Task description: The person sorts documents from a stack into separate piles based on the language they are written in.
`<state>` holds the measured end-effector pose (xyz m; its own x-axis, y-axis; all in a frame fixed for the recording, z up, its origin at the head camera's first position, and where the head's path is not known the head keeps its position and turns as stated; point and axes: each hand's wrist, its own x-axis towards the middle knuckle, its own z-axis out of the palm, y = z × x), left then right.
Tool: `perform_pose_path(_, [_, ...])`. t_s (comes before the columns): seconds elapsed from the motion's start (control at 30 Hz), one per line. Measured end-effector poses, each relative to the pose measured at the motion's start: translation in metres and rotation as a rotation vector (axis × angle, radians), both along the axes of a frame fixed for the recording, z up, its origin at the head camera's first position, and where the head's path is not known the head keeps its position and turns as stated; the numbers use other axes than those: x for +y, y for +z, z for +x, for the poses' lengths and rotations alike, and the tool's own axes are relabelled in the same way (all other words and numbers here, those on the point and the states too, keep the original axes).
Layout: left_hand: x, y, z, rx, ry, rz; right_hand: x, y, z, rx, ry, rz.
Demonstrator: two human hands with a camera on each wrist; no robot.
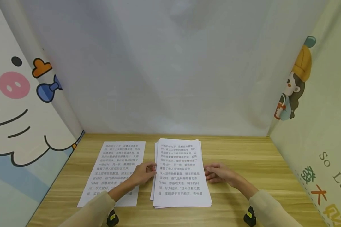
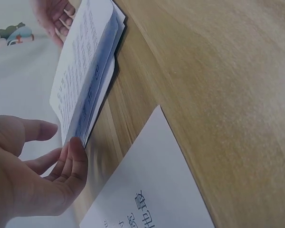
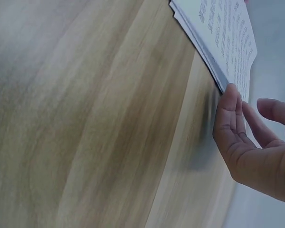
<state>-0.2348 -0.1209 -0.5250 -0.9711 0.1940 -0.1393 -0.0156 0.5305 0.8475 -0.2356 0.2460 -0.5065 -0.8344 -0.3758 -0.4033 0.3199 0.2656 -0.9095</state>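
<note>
A stack of printed paper sheets (image 1: 179,173) lies on the wooden table, its edges uneven, with several sheets sticking out at the left and bottom. My left hand (image 1: 143,173) is at the stack's left edge; in the left wrist view its fingertips (image 2: 77,147) meet the sheet edges while the thumb stays apart. On the opposite side, my right hand (image 1: 219,173) has its fingertips (image 3: 231,90) right at the right edge, thumb raised away from the paper. Neither hand pinches the sheets. A single printed sheet (image 1: 113,160) lies to the left, partly covered by my left forearm.
The wooden table (image 1: 230,205) meets a pale cloth backdrop (image 1: 176,69) behind the papers. A cartoon-printed panel (image 1: 25,126) stands at the left, and another printed panel (image 1: 315,126) at the right. Dark devices with yellow marks sit under both wrists.
</note>
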Motion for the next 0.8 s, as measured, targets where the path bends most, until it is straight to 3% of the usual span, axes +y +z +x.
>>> perform_pose_path(0.17, [0.001, 0.001, 0.0, 0.011, 0.017, 0.027, -0.003, 0.001, 0.001, 0.01, -0.033, 0.004])
perform_pose_path(0.5, [0.004, -0.001, 0.0, -0.116, 0.065, 0.148, -0.011, -0.007, 0.004, -0.031, -0.089, -0.138])
perform_pose_path(0.8, [0.003, -0.004, 0.003, -0.147, 0.095, 0.173, -0.012, -0.013, 0.007, -0.055, -0.101, -0.138])
